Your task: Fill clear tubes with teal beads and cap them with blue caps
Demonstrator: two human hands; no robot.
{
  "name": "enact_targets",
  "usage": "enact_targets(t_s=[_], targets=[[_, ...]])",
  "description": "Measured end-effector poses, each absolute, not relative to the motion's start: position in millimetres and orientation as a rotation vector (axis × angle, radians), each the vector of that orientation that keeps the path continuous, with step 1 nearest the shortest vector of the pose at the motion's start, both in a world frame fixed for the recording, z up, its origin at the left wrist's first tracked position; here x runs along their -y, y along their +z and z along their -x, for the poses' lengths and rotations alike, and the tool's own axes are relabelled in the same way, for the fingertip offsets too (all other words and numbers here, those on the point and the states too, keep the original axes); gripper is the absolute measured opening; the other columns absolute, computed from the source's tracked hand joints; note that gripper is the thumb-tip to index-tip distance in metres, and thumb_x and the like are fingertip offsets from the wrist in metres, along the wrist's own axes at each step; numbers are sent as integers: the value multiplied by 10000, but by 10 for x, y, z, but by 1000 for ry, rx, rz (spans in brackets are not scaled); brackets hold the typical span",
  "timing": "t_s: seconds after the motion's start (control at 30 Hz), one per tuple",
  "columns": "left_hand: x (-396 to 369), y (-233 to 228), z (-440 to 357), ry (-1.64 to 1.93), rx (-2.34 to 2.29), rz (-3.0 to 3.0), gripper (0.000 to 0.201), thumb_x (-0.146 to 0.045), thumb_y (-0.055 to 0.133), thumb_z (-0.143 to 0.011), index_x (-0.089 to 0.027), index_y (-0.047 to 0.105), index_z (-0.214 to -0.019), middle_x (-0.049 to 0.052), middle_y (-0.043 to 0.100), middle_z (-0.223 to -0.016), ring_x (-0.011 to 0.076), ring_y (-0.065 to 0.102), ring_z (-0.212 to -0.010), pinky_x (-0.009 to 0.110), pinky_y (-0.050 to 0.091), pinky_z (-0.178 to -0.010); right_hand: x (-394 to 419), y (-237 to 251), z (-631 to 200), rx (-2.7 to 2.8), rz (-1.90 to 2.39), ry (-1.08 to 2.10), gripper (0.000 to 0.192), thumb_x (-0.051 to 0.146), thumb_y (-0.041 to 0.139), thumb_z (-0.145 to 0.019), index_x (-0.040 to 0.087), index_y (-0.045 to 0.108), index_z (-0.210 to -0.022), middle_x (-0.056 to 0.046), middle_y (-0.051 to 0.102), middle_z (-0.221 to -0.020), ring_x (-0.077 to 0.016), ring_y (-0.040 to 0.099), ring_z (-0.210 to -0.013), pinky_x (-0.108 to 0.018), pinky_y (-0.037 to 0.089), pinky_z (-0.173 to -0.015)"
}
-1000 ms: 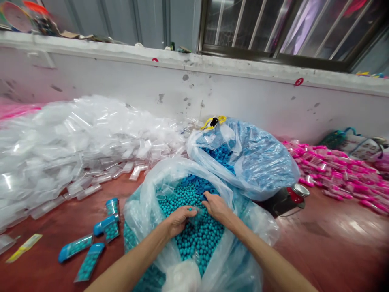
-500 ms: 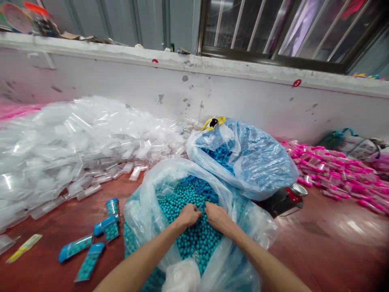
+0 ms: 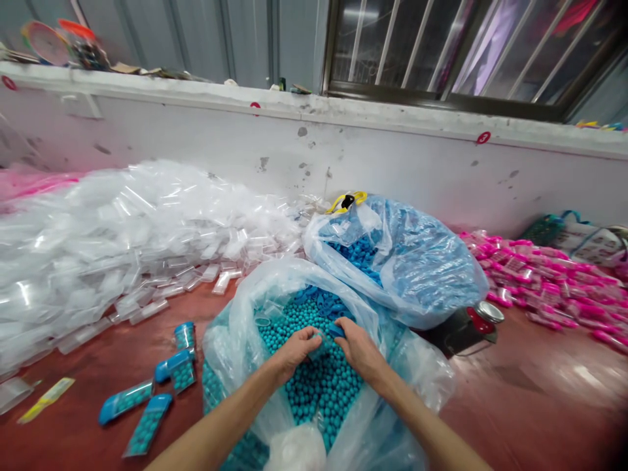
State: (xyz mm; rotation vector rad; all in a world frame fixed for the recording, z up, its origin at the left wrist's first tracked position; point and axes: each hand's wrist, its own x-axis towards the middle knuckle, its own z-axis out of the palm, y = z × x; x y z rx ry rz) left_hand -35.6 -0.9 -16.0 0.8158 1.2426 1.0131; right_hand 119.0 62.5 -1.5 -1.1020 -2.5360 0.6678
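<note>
Both hands are inside the near bag (image 3: pixel 235 327), on top of the teal balls (image 3: pixel 314 386) that fill it. Between them is a small clear tube (image 3: pixel 321 343), low against the balls. The left hand (image 3: pixel 294 350) has its fingers curled on the tube from the left, and the right hand (image 3: pixel 360 350) pinches what looks like a blue cap (image 3: pixel 336 330) at the far end. So each grip is closed on something, although the tube is partly hidden by the fingers and how full it is cannot be seen. The step in hand seems to be the filling or closing of one tube. The next move probably calls for keeping the tube steady, with its mouth up so no balls roll out, while the cap is pressed straight on. On the red floor (image 3: pixel 515 392) to the left lie four finished tubes (image 3: pixel 147 409) with blue caps. Further left and behind spreads a large heap of empty clear tubes (image 3: pixel 122 242). Behind the near bag stands a second bag (image 3: pixel 417 261) with blue caps inside, touching it. To the right lie pink tubes (image 3: pixel 549 281) along the wall (image 3: pixel 392 157), and a small tin (image 3: pixel 473 324) is just beside the second bag.
</note>
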Motion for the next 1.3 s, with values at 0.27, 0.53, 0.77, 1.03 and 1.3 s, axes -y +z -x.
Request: enact_targets(t_s=[0.27, 0.53, 0.77, 1.03, 1.3], targets=[[181, -224, 267, 1084, -1205, -769, 411, -543, 528, -654, -194, 399, -827, -46, 539, -635, 65, 466, -347, 170, 248, -311, -441, 11, -1178, 2500, 956, 985, 351, 206, 326, -861, 141, 475, -1172, -67, 642, -833, -177, 599, -752, -309, 463, -721], [214, -67, 195, 1232, -1032, -721, 526, -464, 622, -620, -156, 451, -1011, -31, 540, -672, 35, 451, -351, 140, 271, -284, -462, -143, -1089, 1854, 1041, 1447, 235, 280, 425, -809, 165, 564, -961, -5, 572, -625, -144, 571, -548, -243, 469, -481], [267, -48, 201, 1247, -1132, -725, 516, -416, 609, -649, -136, 478, -1062, -40, 527, -625, 36, 444, -360, 131, 293, -289, -436, -79, -1112, 1968, 1014, 1438, 283, 298, 468, -788, 168, 638, -974, 12, 550, -573, -121, 512, -503, -235, 433, -476], [287, -9, 207, 1256, -1158, -792, 462, -357, 568, -698, -145, 499, -1103, -49, 518, -606, 41, 449, -377, 133, 307, -307, -399, -62, -1129, 1852, 1036, 1433, 322, 350, 505, -769, 165, 647, -991, 20, 554, -548, -119, 508, -497, -235, 440, -485], [372, -8, 194, 1251, -1229, -709, 513, -222, 494, -721, -147, 408, -1222, -53, 511, -591, 44, 443, -370, 129, 307, -315, -370, 18, -1167, 2026, 1027, 1347, 321, 374, 529, -733, 179, 679, -940, 21, 557, -536, -103, 483, -456, -212, 426, -428]])
